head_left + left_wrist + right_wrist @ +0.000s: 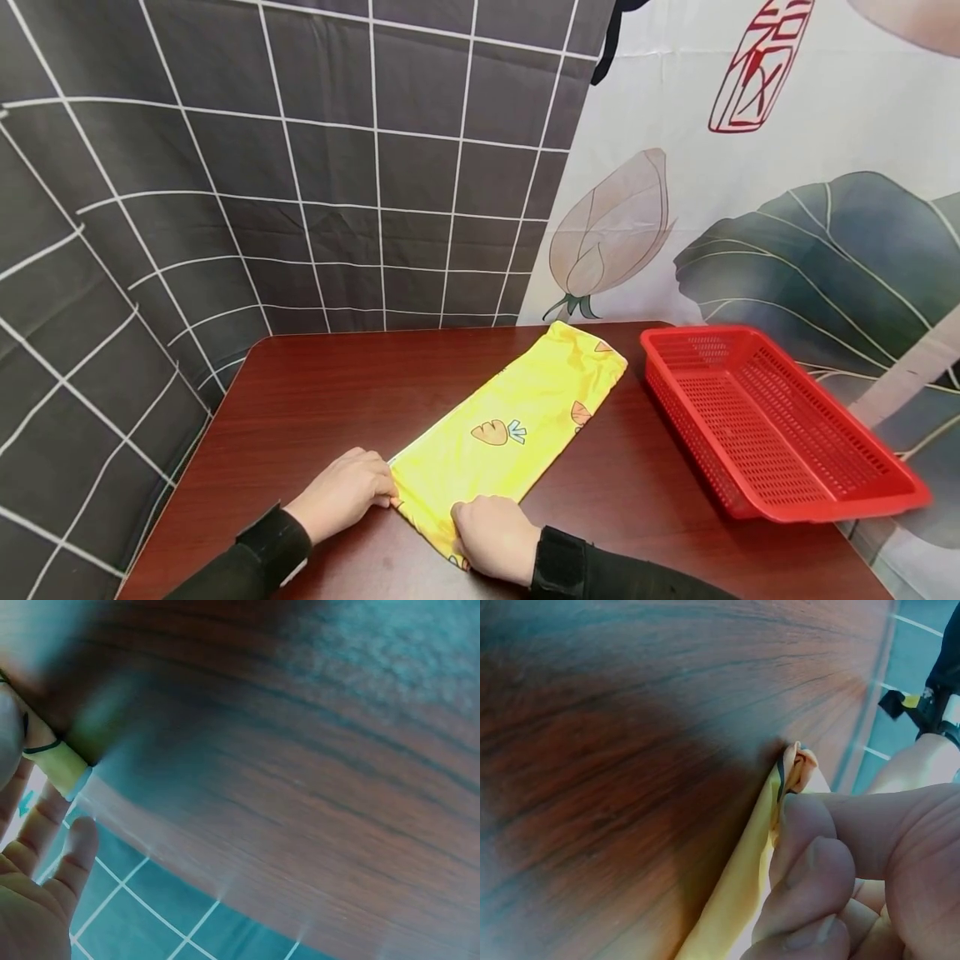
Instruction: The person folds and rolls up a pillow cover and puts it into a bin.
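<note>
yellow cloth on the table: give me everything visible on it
The yellow cloth is thin printed fabric with orange carrot motifs, folded into a long narrow strip. It lies flat on the dark wooden table, running diagonally from the near edge toward the red basket without touching it. The left hand and right hand pinch its near corners.

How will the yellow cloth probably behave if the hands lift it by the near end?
The yellow cloth looks thin and lies flat in a folded strip, so it would probably droop and unfold. The right hand bunches its edge easily in the right wrist view, which suggests it is soft and light. On the smooth table it may slide when pushed.
</note>
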Demonstrator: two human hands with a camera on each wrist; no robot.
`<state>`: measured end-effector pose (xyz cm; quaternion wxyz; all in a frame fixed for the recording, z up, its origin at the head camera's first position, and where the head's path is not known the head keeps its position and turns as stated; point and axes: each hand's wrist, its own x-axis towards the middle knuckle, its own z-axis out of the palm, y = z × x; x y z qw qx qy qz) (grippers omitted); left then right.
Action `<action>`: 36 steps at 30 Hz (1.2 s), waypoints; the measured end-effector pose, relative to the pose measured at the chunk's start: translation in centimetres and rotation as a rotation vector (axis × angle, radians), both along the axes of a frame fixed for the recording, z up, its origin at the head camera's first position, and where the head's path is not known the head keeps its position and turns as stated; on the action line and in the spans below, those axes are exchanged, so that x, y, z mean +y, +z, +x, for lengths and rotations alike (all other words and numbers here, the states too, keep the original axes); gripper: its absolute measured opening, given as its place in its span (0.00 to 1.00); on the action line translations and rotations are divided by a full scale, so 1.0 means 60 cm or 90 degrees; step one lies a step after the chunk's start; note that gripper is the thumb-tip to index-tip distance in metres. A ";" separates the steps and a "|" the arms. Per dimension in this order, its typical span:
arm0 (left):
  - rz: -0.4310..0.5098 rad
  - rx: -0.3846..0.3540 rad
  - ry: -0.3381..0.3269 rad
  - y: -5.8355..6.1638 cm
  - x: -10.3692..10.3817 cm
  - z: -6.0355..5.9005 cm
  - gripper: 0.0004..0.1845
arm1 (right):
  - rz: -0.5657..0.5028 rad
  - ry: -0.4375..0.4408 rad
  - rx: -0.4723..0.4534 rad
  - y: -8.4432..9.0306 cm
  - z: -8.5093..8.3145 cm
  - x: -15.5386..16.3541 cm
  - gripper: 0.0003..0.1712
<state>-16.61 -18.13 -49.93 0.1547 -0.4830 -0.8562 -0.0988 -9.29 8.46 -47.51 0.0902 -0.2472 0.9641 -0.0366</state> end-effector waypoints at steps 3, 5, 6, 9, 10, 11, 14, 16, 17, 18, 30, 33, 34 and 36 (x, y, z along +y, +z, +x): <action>-0.019 -0.007 0.024 0.003 0.004 -0.002 0.09 | 0.001 0.001 -0.005 -0.002 0.000 0.000 0.17; -0.038 -0.024 0.046 0.006 0.010 -0.005 0.08 | 0.002 0.000 -0.005 -0.002 0.001 -0.001 0.16; -0.049 -0.039 0.057 0.008 0.013 -0.007 0.09 | 0.001 -0.001 -0.007 -0.003 0.002 -0.001 0.16; -0.087 -0.082 0.084 0.017 0.024 -0.013 0.12 | 0.001 -0.004 -0.006 -0.004 0.003 -0.002 0.15; -0.100 -0.093 0.087 0.021 0.027 -0.015 0.13 | 0.000 -0.004 -0.005 -0.004 0.003 -0.002 0.15; -0.113 -0.108 0.088 0.025 0.031 -0.016 0.14 | -0.001 -0.005 -0.006 -0.004 0.003 -0.002 0.15; -0.143 -0.141 0.086 0.036 0.041 -0.020 0.15 | -0.004 -0.003 -0.001 -0.006 0.005 -0.002 0.16; -0.159 -0.161 0.097 0.041 0.049 -0.023 0.15 | -0.006 -0.001 0.003 -0.006 0.006 -0.002 0.16; -0.167 -0.170 0.110 0.042 0.053 -0.024 0.15 | -0.004 0.001 0.007 -0.007 0.006 -0.002 0.16; -0.177 -0.172 0.127 0.042 0.056 -0.026 0.15 | -0.002 0.003 0.011 -0.007 0.006 -0.002 0.16; -0.194 -0.052 0.177 0.036 0.064 -0.028 0.22 | 0.006 0.009 0.020 -0.011 0.009 -0.003 0.15; -0.137 -0.070 0.114 0.025 0.049 -0.020 0.19 | 0.004 0.013 0.025 -0.008 0.007 -0.001 0.15; -0.121 -0.068 0.099 0.021 0.043 -0.017 0.17 | 0.003 0.015 0.028 -0.006 0.007 0.000 0.15; -0.090 -0.049 0.069 0.012 0.031 -0.010 0.13 | -0.001 0.017 0.030 -0.005 0.006 0.002 0.15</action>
